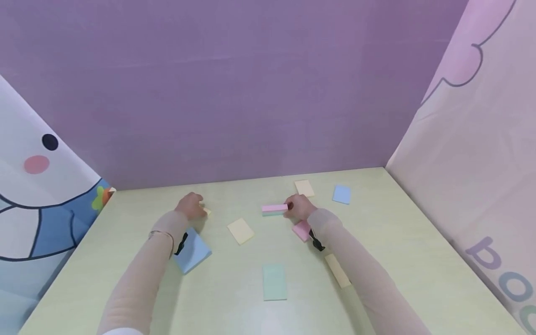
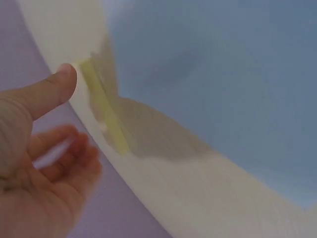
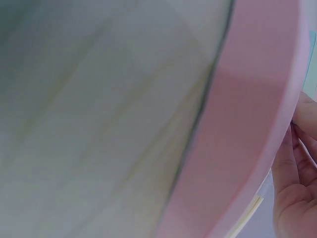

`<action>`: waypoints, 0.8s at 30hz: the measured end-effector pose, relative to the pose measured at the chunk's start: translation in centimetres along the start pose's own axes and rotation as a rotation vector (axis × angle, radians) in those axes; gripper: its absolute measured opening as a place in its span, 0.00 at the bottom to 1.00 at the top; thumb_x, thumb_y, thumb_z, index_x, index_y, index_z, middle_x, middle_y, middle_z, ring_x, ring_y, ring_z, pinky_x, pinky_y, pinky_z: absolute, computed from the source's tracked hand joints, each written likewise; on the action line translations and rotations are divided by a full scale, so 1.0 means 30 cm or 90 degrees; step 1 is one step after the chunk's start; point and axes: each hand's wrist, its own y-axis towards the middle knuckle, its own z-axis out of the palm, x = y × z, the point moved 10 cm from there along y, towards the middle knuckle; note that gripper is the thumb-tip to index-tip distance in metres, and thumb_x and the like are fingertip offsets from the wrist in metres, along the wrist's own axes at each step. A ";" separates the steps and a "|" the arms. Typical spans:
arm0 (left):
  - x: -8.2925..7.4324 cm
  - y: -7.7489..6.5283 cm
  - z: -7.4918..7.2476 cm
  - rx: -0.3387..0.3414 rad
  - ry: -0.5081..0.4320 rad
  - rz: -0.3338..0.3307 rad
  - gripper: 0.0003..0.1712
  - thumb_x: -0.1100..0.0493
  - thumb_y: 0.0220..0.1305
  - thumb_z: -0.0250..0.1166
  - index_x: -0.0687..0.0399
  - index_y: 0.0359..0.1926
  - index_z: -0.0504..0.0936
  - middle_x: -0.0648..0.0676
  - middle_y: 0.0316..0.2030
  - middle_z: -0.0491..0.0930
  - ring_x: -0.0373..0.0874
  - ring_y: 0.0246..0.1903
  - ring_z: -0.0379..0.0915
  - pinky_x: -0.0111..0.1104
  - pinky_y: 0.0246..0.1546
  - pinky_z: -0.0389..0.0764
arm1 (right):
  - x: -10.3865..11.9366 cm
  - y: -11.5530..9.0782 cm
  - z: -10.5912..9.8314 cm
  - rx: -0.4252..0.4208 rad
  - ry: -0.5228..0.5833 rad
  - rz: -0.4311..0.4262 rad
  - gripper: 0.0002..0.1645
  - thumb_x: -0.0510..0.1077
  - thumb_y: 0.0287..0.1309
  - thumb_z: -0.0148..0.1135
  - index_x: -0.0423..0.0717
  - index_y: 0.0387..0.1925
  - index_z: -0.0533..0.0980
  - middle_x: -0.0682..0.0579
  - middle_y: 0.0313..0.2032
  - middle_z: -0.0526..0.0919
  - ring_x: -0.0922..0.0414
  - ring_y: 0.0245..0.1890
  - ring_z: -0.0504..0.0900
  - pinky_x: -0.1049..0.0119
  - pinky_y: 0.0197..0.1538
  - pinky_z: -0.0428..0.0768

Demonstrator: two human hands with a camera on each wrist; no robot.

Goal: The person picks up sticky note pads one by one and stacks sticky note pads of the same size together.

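Note:
My left hand (image 1: 191, 206) is beside a small yellow sticky-note pad (image 1: 207, 211) at the back left. In the left wrist view, its thumb is extended by the pad's end (image 2: 106, 109) and the fingers bend loosely, apart from the pad. A large blue pad (image 1: 193, 251) lies below that wrist. With thumb and fingers, my right hand (image 1: 299, 207) pinches the right end of a pink strip-like pad (image 1: 274, 208) with a green layer (image 1: 272, 214) under it. Another pink pad (image 1: 301, 230) lies under the right wrist, large in the right wrist view (image 3: 242, 109).
On the pale table (image 1: 226, 298) lie a cream pad (image 1: 240, 231) between the hands, a green pad (image 1: 274, 282) in front, and a tan pad (image 1: 337, 271) beside the right forearm. Behind the right hand are another cream pad (image 1: 304, 188) and a small blue pad (image 1: 341, 194).

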 end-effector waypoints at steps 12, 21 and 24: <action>0.080 0.012 0.044 0.046 0.004 -0.147 0.36 0.45 0.54 0.63 0.75 0.49 0.69 0.74 0.48 0.65 0.64 0.47 0.63 0.50 0.52 0.69 | 0.008 0.000 -0.001 0.000 0.008 0.001 0.16 0.39 0.46 0.68 0.41 0.40 0.80 0.49 0.35 0.83 0.57 0.33 0.76 0.66 0.42 0.75; 0.063 0.027 0.054 0.060 -0.011 -0.114 0.39 0.48 0.53 0.64 0.78 0.54 0.65 0.75 0.51 0.64 0.64 0.49 0.63 0.51 0.54 0.69 | 0.012 -0.004 -0.010 -0.002 0.004 -0.004 0.16 0.39 0.46 0.68 0.40 0.40 0.80 0.48 0.34 0.83 0.57 0.33 0.77 0.66 0.41 0.76; 0.062 0.026 0.058 0.064 -0.021 -0.109 0.37 0.50 0.52 0.65 0.78 0.51 0.67 0.74 0.49 0.68 0.62 0.47 0.67 0.49 0.51 0.72 | 0.011 -0.005 -0.004 0.000 0.004 -0.005 0.15 0.39 0.46 0.68 0.41 0.40 0.80 0.48 0.34 0.83 0.58 0.33 0.77 0.67 0.41 0.76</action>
